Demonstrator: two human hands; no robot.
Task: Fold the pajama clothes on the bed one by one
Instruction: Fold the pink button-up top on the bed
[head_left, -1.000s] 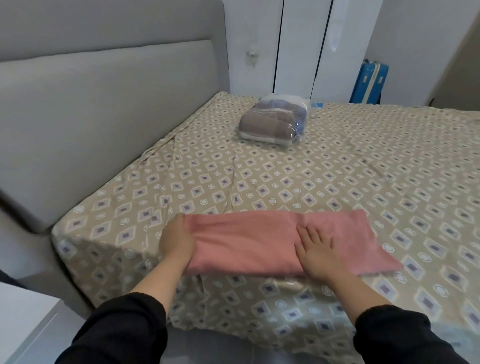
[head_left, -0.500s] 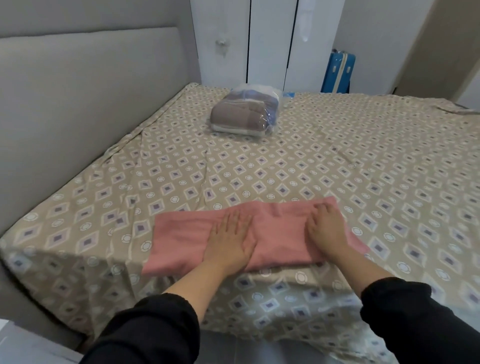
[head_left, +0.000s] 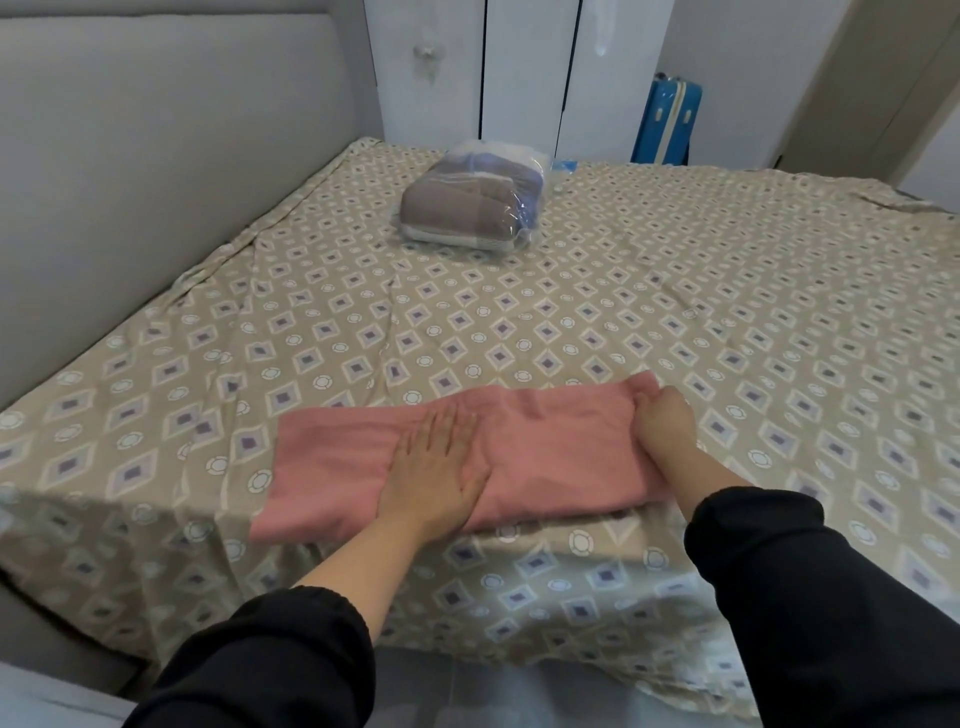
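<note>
A pink pajama garment (head_left: 550, 452) lies folded into a long strip near the front edge of the bed (head_left: 675, 312). My left hand (head_left: 434, 470) presses flat on its middle with straight fingers. My right hand (head_left: 662, 423) grips the garment's right end, fingers curled round the cloth at the far right corner. The right end looks bunched up under that hand.
A clear plastic bag of folded bedding (head_left: 475, 210) lies at the far side of the bed. A grey padded headboard (head_left: 130, 197) runs along the left. White wardrobe doors (head_left: 519, 73) and a blue suitcase (head_left: 670, 124) stand behind the bed.
My left hand moved from the garment's left end to its middle and lies flat. My right hand went from the middle to the right end and curled round it.
</note>
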